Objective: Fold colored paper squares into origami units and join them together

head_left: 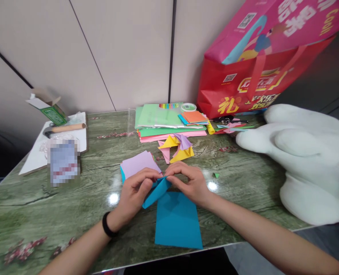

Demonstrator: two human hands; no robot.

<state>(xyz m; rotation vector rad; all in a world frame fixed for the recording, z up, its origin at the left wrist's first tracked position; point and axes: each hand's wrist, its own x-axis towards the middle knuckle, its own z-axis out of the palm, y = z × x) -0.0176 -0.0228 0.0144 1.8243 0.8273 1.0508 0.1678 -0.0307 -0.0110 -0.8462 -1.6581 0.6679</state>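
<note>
Between my two hands is a folded piece of blue paper (157, 192), raised a little over the table. My left hand (136, 191), with a black band on its wrist, pinches its left side. The fingertips of my right hand (190, 181) close on its upper right corner. Below them a flat blue paper square (178, 225) lies near the front edge. Left of my hands sits a stack of paper squares with a lilac sheet (141, 164) on top. Behind my hands are folded yellow, pink and lilac paper pieces (177, 147).
Green and pink paper packs (158, 116) lie at the back, with small orange squares (194, 117) and a yellow glue stick (210, 127). A white plush toy (295, 141) occupies the right side. Red gift bags (238, 91) lean behind. A hammer (68, 128) and green box (53, 112) are at left.
</note>
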